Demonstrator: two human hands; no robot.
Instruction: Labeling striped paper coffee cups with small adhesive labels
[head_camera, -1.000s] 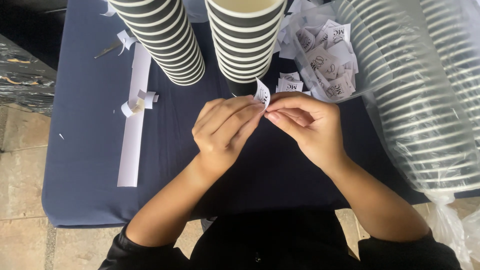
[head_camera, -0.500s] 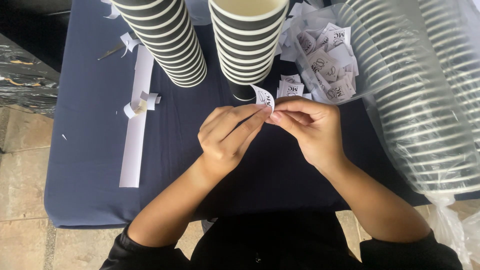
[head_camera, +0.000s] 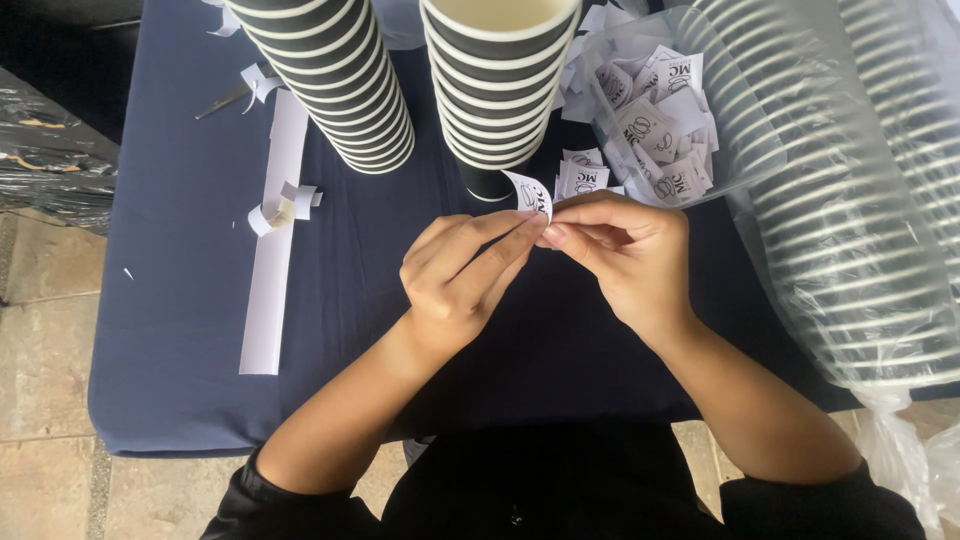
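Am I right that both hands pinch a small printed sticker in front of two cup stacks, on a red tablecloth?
Not quite: the tablecloth is dark blue, not red, as the head view shows. The rest holds: the left hand and right hand pinch a small printed sticker in front of two cup stacks.

The sticker (head_camera: 530, 195) is white with black print. The cups (head_camera: 330, 80) are black with white bands. The bench (head_camera: 190, 300) cloth is dark navy. The paper strip (head_camera: 268, 270) is plain white. The bag (head_camera: 850, 200) is clear, showing striped cups. The sleeves (head_camera: 300, 510) are black.
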